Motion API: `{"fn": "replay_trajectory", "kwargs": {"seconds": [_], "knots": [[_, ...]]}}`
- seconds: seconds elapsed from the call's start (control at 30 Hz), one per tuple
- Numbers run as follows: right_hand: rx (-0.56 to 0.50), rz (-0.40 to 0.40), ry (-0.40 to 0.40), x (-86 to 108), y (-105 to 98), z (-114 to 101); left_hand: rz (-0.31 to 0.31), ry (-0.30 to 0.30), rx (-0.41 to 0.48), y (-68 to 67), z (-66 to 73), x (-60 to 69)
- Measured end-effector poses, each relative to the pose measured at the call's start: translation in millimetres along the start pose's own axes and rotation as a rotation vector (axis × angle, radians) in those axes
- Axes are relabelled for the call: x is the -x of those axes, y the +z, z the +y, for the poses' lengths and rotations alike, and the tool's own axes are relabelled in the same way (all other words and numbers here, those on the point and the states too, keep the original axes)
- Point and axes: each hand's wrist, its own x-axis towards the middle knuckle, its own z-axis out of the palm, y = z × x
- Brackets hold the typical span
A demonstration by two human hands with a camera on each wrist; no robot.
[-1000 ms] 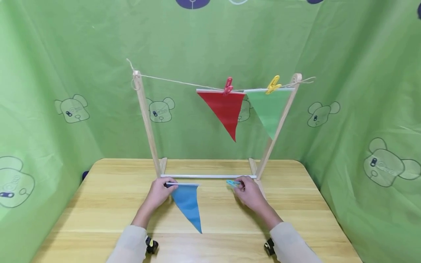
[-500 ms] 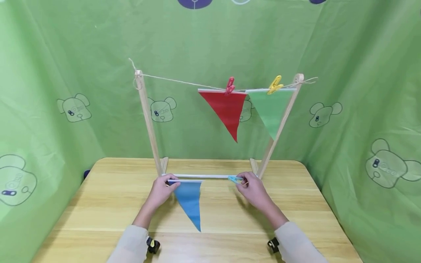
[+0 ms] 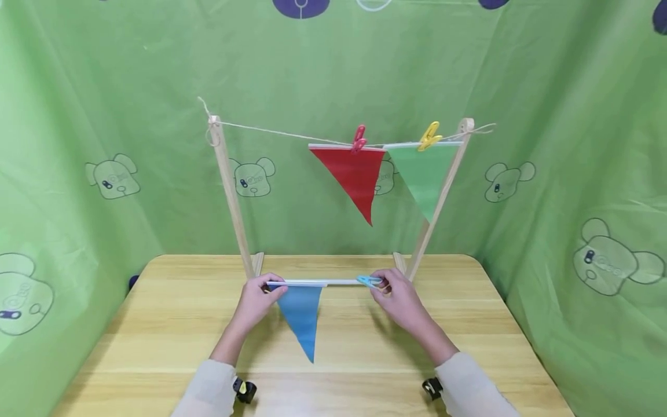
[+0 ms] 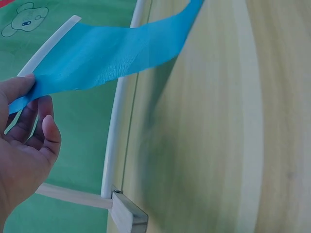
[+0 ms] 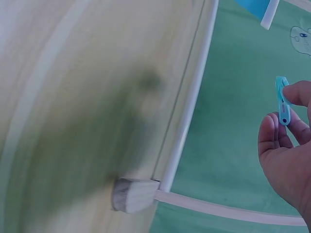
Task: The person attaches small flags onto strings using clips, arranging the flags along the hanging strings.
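A blue triangular pennant point(image 3: 301, 315) with a white top strip hangs from my left hand point(image 3: 257, 301), which pinches its top left corner between thumb and fingers. The left wrist view shows the thumb on the pennant's point(image 4: 112, 53) corner, its tip curling away. My right hand point(image 3: 398, 295) pinches a light blue clothespin point(image 3: 369, 281), seen edge-on as a turquoise clothespin point(image 5: 283, 101) in the right wrist view. Above, a string point(image 3: 276, 131) carries a red pennant point(image 3: 354, 174) under a red clothespin point(image 3: 359, 139) and a green pennant point(image 3: 424, 174) under a yellow clothespin point(image 3: 429, 136).
Two wooden posts, the left post point(image 3: 231, 200) and the right post point(image 3: 443, 200), hold up the string. A white crossbar point(image 3: 343, 282) joins them low down, just behind the hands. The wooden table point(image 3: 359, 376) lies beneath, and a green curtain point(image 3: 307, 69) surrounds it.
My left hand has raised the blue pennant slightly, and its strip now overlaps the crossbar in the head view. My right hand has also lifted a little with the clothespin.
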Motion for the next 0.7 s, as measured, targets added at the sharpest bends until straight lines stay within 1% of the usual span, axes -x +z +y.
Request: {"fn": "replay_trajectory", "kwargs": {"seconds": [0.27, 0.4, 0.5, 0.7], "knots": [[-0.002, 0.043, -0.068, -3.9, -12, -15, 0.024, 0.014, 0.034, -1.3, 13.9, -3.1], [0.009, 0.06, -0.133, -6.3, -16, -23, 0.036, 0.013, 0.066, -2.9, 19.7, -4.7], [0.018, 0.067, -0.166, -9.1, -20, -30, 0.055, 0.02, 0.088, -4.2, 25.7, -6.0], [0.039, 0.064, -0.163, -15.8, -30, -41, 0.085, 0.059, 0.108, -5.9, 38.6, -10.1]]}}
